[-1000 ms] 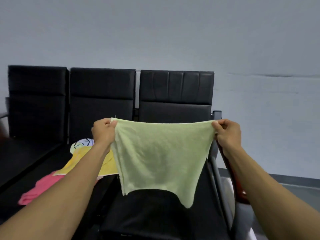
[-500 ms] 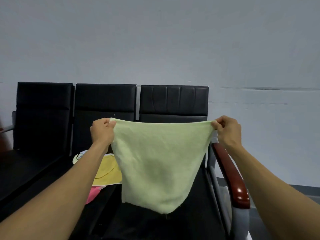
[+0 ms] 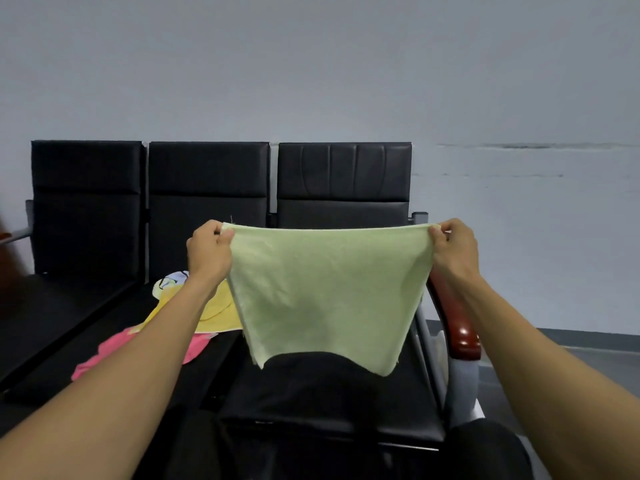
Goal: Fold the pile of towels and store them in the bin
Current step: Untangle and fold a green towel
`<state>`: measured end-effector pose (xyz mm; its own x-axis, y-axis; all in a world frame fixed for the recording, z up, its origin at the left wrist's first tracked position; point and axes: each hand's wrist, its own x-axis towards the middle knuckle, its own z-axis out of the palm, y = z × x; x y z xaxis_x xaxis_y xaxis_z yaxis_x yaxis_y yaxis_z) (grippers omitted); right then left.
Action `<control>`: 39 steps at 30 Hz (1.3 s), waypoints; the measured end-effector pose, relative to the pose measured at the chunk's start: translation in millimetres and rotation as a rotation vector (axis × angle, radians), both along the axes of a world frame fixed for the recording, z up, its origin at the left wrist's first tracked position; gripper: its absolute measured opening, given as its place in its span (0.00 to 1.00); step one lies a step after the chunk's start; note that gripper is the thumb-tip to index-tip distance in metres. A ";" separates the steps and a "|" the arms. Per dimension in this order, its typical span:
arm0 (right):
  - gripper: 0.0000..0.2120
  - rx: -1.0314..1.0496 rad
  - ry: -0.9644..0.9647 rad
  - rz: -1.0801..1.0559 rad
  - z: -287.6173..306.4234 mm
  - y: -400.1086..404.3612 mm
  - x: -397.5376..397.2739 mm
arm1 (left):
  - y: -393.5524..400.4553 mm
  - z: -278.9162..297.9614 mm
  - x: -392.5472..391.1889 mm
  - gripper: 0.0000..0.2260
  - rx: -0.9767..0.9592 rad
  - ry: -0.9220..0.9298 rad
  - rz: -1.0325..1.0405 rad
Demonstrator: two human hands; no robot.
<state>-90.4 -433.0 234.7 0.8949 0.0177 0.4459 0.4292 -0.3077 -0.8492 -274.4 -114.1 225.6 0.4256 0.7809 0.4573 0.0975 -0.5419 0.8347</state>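
Observation:
A light green towel [image 3: 325,292] hangs spread in the air above the rightmost black seat [image 3: 332,403]. My left hand [image 3: 207,252] pinches its top left corner and my right hand [image 3: 453,247] pinches its top right corner, so the top edge is stretched taut. The bottom edge hangs free and curves upward in the middle. On the middle seat lie a yellow towel [image 3: 214,313] with a printed figure and a pink towel [image 3: 138,351], both partly hidden by my left forearm. No bin is in view.
A row of three black seats [image 3: 207,188] stands against a grey wall. A red-brown wooden armrest [image 3: 457,320] on a grey metal frame sits at the right end, just under my right wrist. Grey floor shows beyond it on the right.
Both hands keep the same corners. The towel's lower edge, bunched to a point half a second ago, now hangs wider with two corners. The camera view has tilted slightly.

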 end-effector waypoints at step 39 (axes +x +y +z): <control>0.08 0.063 0.714 0.192 -265.9 122.6 99.8 | -4.7 -259.0 169.8 0.08 -0.594 0.350 -0.238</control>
<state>9.4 -310.4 -31.2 0.9511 0.1971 -0.2379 -0.1924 -0.2245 -0.9553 -104.5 -118.8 -33.4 0.6581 0.7233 -0.2091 0.3485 -0.0465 0.9362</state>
